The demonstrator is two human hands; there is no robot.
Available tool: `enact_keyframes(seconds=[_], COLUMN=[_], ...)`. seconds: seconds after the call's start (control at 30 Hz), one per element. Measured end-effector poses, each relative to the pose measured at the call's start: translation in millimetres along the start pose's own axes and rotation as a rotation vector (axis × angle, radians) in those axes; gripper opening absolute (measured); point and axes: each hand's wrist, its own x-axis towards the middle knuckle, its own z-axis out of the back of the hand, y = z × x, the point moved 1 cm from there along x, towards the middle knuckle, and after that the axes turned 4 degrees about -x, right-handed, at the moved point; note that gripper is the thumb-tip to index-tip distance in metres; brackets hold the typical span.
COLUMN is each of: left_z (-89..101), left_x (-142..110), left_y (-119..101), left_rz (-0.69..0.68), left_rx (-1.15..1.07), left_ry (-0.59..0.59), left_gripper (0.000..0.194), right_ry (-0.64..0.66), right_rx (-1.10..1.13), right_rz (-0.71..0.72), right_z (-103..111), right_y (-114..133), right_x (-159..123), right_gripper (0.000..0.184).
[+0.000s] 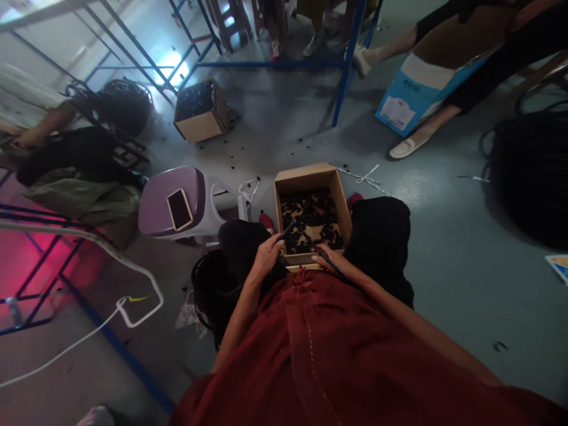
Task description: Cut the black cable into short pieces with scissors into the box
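My left hand (266,257) is closed around a thin black cable (286,232), whose end points up and right over a cardboard box. My right hand (326,255) grips a thin black length of cable (331,261) that runs across the box's near corner. I cannot tell whether the two hands hold one piece. Both hands sit just over the near rim of the open cardboard box (304,176). Inside it lies a heap of small black pieces (310,210). My red garment (310,355) covers my lap below.
A purple stool (177,201) with a phone (180,209) stands to my left. A second box (199,121) sits farther ahead among scattered black bits. Black cable coils (532,177) lie right, and blue metal racks (346,65) stand ahead. A seated person's arm (48,124) shows at left.
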Motion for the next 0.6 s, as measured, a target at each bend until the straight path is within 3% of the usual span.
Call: enact_keyframes(seconds=[0.2, 0.6], left_z=[-1.8, -20.1], left_x=[-0.5, 0.2], left_y=[-3.4, -2.2], left_rz=[0.029, 0.038], left_rx=[-0.076, -0.076], left_ry=[0.027, 0.079], left_gripper=[0.035, 0.037], right_ry=[0.003, 0.006], right_rx=[-0.093, -0.117], right_rz=[0.069, 0.065], right_z=[2.8, 7.3], right_y=[3.1, 8.1], right_x=[-4.3, -5.3], right_gripper=[0.045, 0.043])
